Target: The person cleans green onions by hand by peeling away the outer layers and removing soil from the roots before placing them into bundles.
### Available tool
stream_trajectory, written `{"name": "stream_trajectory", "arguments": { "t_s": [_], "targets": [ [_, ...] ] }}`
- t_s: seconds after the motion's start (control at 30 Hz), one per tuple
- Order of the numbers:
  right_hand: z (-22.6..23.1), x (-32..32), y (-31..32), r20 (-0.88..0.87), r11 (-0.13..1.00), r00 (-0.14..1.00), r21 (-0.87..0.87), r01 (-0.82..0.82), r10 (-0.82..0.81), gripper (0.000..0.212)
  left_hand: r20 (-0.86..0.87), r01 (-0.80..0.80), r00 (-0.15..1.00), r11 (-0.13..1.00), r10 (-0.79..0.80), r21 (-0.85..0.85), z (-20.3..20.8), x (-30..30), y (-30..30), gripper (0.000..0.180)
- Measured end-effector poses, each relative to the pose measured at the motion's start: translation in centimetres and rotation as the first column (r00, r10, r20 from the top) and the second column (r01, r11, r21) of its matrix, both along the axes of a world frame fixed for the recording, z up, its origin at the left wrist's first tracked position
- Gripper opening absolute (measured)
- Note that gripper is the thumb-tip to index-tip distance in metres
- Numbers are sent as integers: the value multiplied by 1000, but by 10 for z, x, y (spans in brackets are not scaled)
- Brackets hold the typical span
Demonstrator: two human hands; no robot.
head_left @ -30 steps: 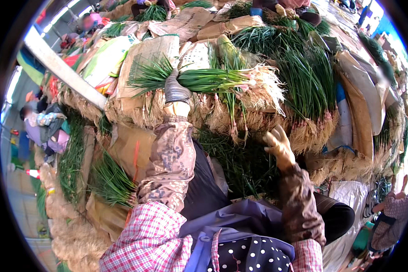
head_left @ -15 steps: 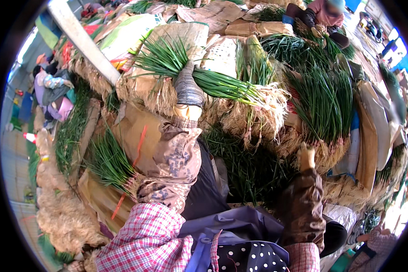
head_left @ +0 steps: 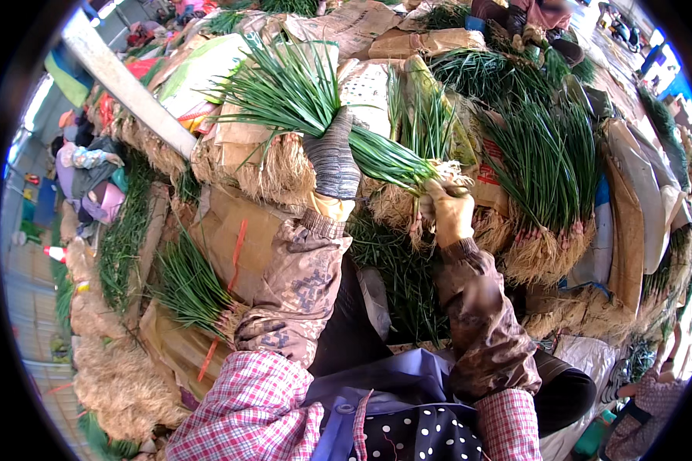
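Observation:
My left hand [head_left: 332, 163], in a dark grey knitted glove, is closed around the middle of a bunch of chives [head_left: 388, 160]. The long green leaves fan out to the far left, and the pale rooted ends point right. At that rooted end my right hand [head_left: 450, 213], in a pale yellow glove, has its fingers closed on the stem bases and roots. Just beyond my hands, more chives [head_left: 430, 127] stand upright against sacking. To the right is a thick upright row of chives [head_left: 550, 169] with pinkish bases and shaggy roots.
A smaller chive bunch [head_left: 188, 273] lies by my left sleeve on brown sacking [head_left: 234, 230] with an orange strap. Loose green leaves [head_left: 407, 284] lie below my hands. A white post [head_left: 127, 81] slants at the left. Other people [head_left: 92, 165] sit at left, far right and lower right.
My right hand has moved left and up from the upright row to the bunch's rooted end and closed there. The bunch's roots are now more gathered, with fewer spread out.

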State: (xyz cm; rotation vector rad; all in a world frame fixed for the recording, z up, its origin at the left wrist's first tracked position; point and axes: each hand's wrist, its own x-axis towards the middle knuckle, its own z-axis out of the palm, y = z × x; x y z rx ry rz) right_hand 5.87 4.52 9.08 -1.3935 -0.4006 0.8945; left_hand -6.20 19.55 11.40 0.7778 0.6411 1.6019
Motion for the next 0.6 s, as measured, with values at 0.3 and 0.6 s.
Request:
{"name": "stream_trajectory", "arguments": {
  "t_s": [0.3,0.6],
  "targets": [
    [-149,57,-110,318,596,604,-728,-338,731,28,209,-10,976,974,58,-225,4,3,1,9],
    [0,-28,6,-144,852,842,157,-499,520,80,273,222,955,886,-114,-407,-2,19,-12,11]
  ]
}}
